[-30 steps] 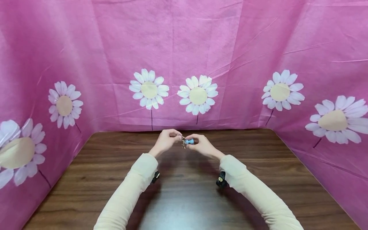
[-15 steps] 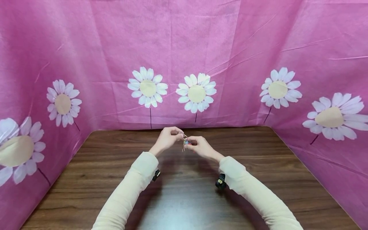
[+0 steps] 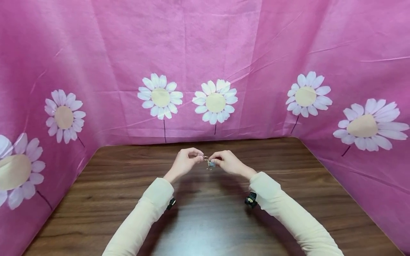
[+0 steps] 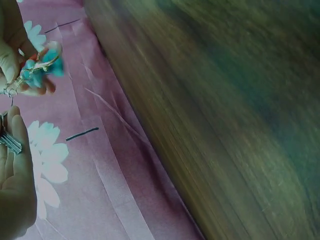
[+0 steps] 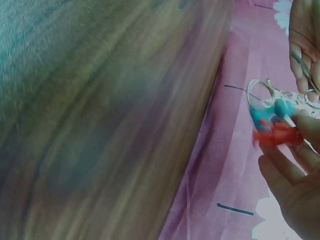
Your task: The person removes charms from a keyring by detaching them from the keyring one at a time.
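**Both hands pinched on a small keychain above the bench**

My right hand (image 3: 230,163) has its grip closed on a little keychain charm (image 5: 272,122), teal and red, pinched between thumb and fingertips. The right wrist view shows the charm against my fingers (image 5: 290,165), with a wire clasp loop (image 5: 260,92) standing out from it; the picture is blurred, so I cannot tell the charm's exact shape. My left hand (image 3: 185,161) has its grip closed too, thumb and forefinger pinching the metal ring end (image 4: 9,92) of the same keychain; a flat metal key piece (image 4: 10,142) lies along my left palm. The two hands meet fingertip to fingertip, with the keychain (image 3: 209,163) held between them, up off the wood.

Below lies the dark wood-grain bench (image 3: 205,220), and my cream sleeves (image 3: 150,206) reach in from the near edge. A pink cloth (image 3: 205,53) printed with white daisies hangs behind the bench and along both sides.
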### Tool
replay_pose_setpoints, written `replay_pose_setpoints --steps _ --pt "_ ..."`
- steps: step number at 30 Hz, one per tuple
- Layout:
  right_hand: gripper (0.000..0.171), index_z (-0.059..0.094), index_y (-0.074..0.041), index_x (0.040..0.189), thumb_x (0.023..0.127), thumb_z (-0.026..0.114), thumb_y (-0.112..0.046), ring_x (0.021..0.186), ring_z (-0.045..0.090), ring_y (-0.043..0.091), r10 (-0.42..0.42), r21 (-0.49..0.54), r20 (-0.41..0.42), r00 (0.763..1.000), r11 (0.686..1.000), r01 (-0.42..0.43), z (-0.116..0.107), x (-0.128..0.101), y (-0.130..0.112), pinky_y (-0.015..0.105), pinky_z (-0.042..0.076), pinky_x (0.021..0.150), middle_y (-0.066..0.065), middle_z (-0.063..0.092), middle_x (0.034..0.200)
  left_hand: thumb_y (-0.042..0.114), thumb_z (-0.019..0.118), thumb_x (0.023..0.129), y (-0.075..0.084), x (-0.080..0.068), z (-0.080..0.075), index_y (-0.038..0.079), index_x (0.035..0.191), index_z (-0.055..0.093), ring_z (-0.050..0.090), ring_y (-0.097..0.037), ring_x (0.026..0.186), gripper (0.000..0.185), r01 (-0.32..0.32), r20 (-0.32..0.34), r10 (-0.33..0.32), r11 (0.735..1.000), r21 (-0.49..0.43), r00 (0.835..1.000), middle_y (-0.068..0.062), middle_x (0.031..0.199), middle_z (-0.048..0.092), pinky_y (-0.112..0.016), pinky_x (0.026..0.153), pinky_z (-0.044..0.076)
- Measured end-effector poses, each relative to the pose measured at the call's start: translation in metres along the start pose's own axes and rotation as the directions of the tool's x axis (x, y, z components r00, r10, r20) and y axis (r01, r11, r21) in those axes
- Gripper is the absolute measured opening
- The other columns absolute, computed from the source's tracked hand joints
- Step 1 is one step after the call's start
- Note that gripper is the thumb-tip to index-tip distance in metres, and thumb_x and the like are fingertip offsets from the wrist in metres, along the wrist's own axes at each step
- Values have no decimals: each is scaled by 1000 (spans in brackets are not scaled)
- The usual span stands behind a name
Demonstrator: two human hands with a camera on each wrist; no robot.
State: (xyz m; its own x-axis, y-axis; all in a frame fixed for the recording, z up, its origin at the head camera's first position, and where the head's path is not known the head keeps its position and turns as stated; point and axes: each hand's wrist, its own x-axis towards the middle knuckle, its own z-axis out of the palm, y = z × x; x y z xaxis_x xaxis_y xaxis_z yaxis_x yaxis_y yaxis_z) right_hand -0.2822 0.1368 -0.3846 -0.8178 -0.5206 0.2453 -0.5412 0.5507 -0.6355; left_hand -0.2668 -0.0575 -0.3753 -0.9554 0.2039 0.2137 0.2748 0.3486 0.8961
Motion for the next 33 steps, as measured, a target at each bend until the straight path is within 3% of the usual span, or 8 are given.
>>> replay_pose_setpoints --steps 6,10,14,20,22,28,31,33 --pt "12 68 -1 93 86 60 -6 68 62 21 -39 43 4 999 998 39 -3 -1 -1 22 49 59 9 68 80 4 65 82 -3 -3 0 -2 94 66 67 -17 75 14 8 5 -8 998 -59 1000 -14 85 70 -34 73 54" --pt "10 68 -3 92 85 61 -7 69 58 15 -36 61 -17 999 997 37 -5 -1 0 26 49 61 8 68 79 3 64 82 -6 -3 1 -4 95 65 67 -19 76 15 19 16 -18 995 -100 1000 -16 88 69 -32 72 55" --pt "10 70 -7 91 84 64 -10 73 57 10 -89 33 -58 994 995 91 -5 -1 1 28 48 66 2 68 81 2 64 82 -9 -4 2 -5 97 65 66 -18 75 16 11 24 -8 992 -124 1000 -21 92 68 -29 70 55" --pt "9 73 -9 88 80 68 -11 67 52 3 -152 56 -127 980 985 160 -3 -1 0 25 45 60 -1 66 75 2 63 83 -12 -7 5 -9 100 62 66 -30 81 20 8 35 -3 987 -160 999 -22 90 68 -42 75 54" --pt "9 73 -8 87 80 68 -10 68 54 3 -135 68 -138 981 987 146 -3 -1 -2 25 46 61 -1 67 75 1 63 82 -13 -8 6 -7 100 62 65 -33 82 20 8 39 -2 986 -166 999 -20 89 68 -44 75 53" --pt "7 71 -8 87 82 66 -11 70 58 10 -33 85 -136 990 995 45 -3 -2 -9 24 47 64 2 69 78 0 64 80 0 -15 4 -4 98 64 64 -34 79 19 -3 69 11 993 -115 998 -19 90 68 -28 65 52" --pt "7 71 -8 87 83 66 -11 68 56 9 -26 90 -144 989 995 39 -1 -1 -10 25 47 62 3 69 79 2 64 81 0 -16 5 -3 98 66 64 -24 75 18 -17 89 24 997 -76 996 -20 91 68 -24 64 50" --pt "7 71 -9 87 83 65 -12 68 55 8 -29 90 -145 989 995 43 0 -1 -11 24 47 62 3 69 79 5 66 81 -10 -12 8 -2 97 67 63 -19 73 17 -35 82 40 997 -69 996 -18 88 69 -23 64 50"
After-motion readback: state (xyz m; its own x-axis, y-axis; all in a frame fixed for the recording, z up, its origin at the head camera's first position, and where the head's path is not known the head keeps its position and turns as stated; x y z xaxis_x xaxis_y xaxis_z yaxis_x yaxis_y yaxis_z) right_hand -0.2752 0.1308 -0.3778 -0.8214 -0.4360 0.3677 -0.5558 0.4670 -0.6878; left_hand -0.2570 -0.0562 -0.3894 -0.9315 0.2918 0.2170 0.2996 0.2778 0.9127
